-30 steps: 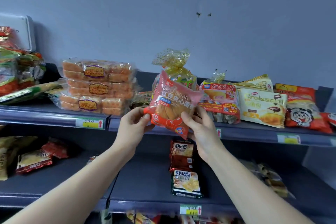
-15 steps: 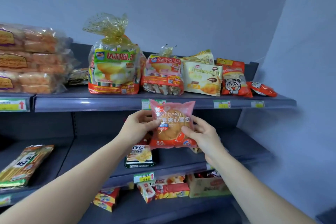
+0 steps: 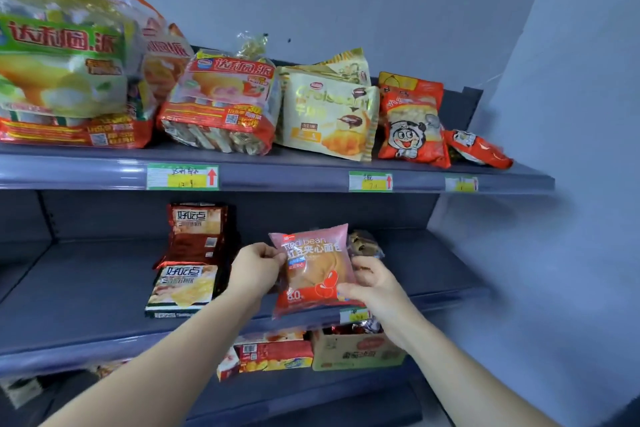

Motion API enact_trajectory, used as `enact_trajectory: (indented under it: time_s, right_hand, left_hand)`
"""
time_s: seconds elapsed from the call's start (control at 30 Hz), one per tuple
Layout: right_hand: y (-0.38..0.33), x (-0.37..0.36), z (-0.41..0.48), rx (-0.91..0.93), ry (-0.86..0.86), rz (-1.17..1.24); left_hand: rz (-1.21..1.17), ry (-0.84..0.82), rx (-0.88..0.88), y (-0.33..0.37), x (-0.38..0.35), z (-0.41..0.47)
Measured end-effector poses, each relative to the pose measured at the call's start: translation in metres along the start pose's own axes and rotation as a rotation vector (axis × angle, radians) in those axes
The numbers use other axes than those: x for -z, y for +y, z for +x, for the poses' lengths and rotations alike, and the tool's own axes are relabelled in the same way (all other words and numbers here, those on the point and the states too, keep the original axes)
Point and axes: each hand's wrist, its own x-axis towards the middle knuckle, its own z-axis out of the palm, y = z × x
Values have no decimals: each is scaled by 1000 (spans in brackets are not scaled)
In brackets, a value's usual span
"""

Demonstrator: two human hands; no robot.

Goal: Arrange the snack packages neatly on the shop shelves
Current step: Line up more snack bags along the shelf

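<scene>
Currently held: red-bean bread packet (image 3: 313, 274), pink above and red below, upright, print facing the camera.
Left hand (image 3: 254, 269): pinches the packet's upper left edge, thumb on the front, fingers curled behind.
Right hand (image 3: 372, 282): grips the lower right edge, thumb laid on the front; the other fingers are mostly hidden behind the wrapper.
Packet position: in front of the middle shelf (image 3: 86, 288), its bottom edge overlapping the shelf's front lip just beside a price tag (image 3: 356, 315). Whether it already rests on the shelf board cannot be told.
Change over the last second: the packet was up at the level of the top shelf (image 3: 277, 177), in front of the pie bags (image 3: 221, 100). Half a second ago it hung just below that shelf's lip, and it is now down at the middle shelf. Both hands have kept the same two-sided hold.
Neighbours: two biscuit packs (image 3: 181, 288) to the left, near but apart; a clear-wrapped snack (image 3: 363, 244) just behind the packet's upper right corner.
Meaning for the task: the crowded top shelf seems passed over, and the gap between the biscuit packs and the clear-wrapped snack looks like the chosen place.
Remaining step, as judged: set the packet down square to the lip, then let go.
</scene>
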Motion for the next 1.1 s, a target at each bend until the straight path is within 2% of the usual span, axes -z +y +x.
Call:
enact_trajectory:
  time_s: [0.1, 0.27, 0.43, 0.6, 0.73, 1.1]
  right_hand:
    - [23, 15, 20, -13, 52, -52]
    - [64, 32, 60, -111, 149, -98]
    - [98, 34, 106, -193, 197, -112]
    - [125, 32, 159, -266, 199, -118]
    - [136, 29, 197, -284, 180, -128]
    - [163, 23, 255, -284, 178, -320]
  left_hand:
    - [-53, -2, 67, -17, -31, 12]
    - [-39, -180, 188, -40, -71, 25]
    - [86, -310, 179, -60, -101, 59]
    - [359, -289, 36, -87, -123, 113]
    - [458, -249, -33, -102, -135, 148]
    - [638, -276, -5, -124, -152, 205]
